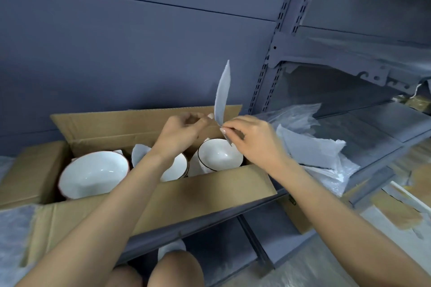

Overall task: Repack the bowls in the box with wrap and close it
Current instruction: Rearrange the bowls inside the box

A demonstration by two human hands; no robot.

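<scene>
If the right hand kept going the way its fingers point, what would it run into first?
The right hand, pinching the wrap sheet, points leftward at the left hand, so probably that hand's fingertips first, though depth is unclear.

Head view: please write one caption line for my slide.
Both hands, left hand and right hand, pinch a wrap sheet above bowls in the open box.
</scene>
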